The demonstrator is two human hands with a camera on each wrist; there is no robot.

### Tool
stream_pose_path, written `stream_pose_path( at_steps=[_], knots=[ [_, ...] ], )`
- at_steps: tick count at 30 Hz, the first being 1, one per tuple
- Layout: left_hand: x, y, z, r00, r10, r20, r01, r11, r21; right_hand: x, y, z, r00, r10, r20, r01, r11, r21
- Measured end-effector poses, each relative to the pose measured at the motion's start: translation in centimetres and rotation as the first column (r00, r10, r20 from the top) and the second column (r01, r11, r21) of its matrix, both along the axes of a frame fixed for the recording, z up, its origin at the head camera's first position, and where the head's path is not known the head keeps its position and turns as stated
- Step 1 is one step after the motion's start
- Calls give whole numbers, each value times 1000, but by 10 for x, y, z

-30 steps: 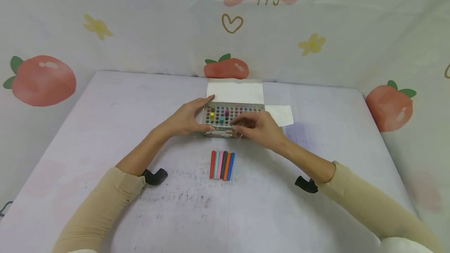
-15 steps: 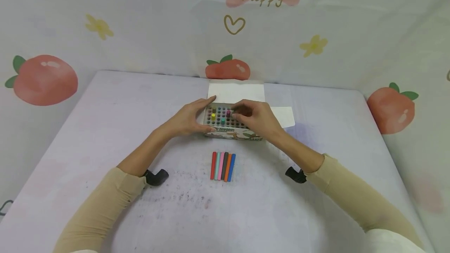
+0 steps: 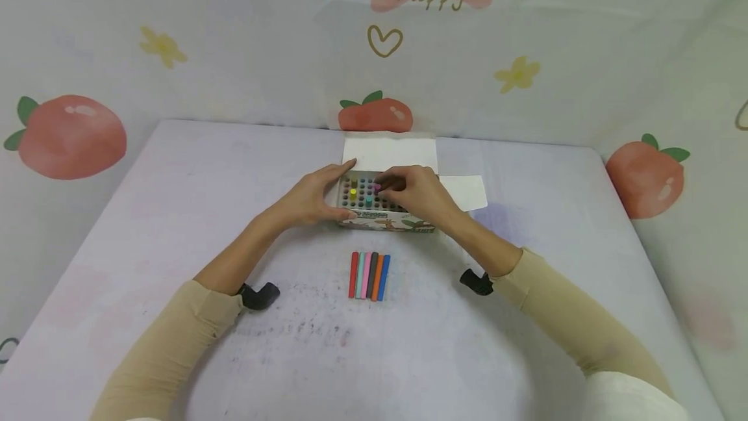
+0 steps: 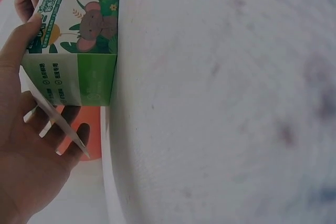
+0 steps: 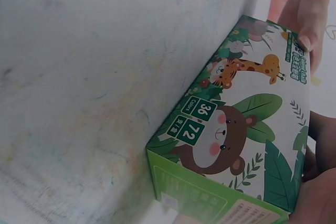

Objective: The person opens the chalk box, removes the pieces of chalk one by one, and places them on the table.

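Observation:
A printed cardboard chalk box (image 3: 388,221) stands with its lid folded back, showing rows of holes. My left hand (image 3: 304,200) holds its left end, thumb on the front edge and another finger at the back corner. In the left wrist view a loose side flap (image 4: 58,119) lies across the fingers. Over the holes, my right hand (image 3: 417,195) pinches the top of a purple chalk stick (image 3: 376,188) that stands up from the box. A yellow stick (image 3: 353,194) and a teal stick (image 3: 369,201) also stick up nearby. The box's right-hand holes are hidden behind the right hand.
In front of the box lies a row of several coloured chalk sticks (image 3: 374,277), side by side. The white lid (image 3: 390,151) leans at the back, and a side flap (image 3: 464,192) extends rightward. Behind the table hangs a fruit-printed cloth (image 3: 263,51).
My right hand has moved from the front edge of the box up and left over the holes to the purple chalk stick. The left hand stays on the box's left end.

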State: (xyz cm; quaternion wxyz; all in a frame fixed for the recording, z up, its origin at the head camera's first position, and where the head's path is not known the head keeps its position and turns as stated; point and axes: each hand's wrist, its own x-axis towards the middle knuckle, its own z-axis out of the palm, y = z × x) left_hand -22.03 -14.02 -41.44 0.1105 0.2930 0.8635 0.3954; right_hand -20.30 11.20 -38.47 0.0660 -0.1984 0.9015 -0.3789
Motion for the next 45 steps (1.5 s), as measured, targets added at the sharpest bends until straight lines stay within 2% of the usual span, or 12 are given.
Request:
stream_pose_path(
  at_steps=[8, 17, 31, 39, 45],
  knots=[
    [1, -2, -2, 1000, -9, -10, 9, 1000, 16, -1, -4, -5, 996, -15, -86, 19, 999, 45],
    [0, -3, -1, 1000, -3, -8, 3, 1000, 6, 2, -7, -8, 984, -21, -179, 25, 1000, 16],
    [-1, -2, -1, 1000, -6, -13, 6, 1000, 13, 5, -6, -3, 965, -56, -256, 8, 983, -185],
    [0, -2, 0, 1000, -5, -22, 5, 1000, 13, 7, -3, 4, 957, -57, -285, -18, 967, -254],
    [0, -1, -1, 1000, 7, -7, -7, 1000, -1, 9, 1, 10, 946, -72, -316, -41, 941, -336]
  ],
)
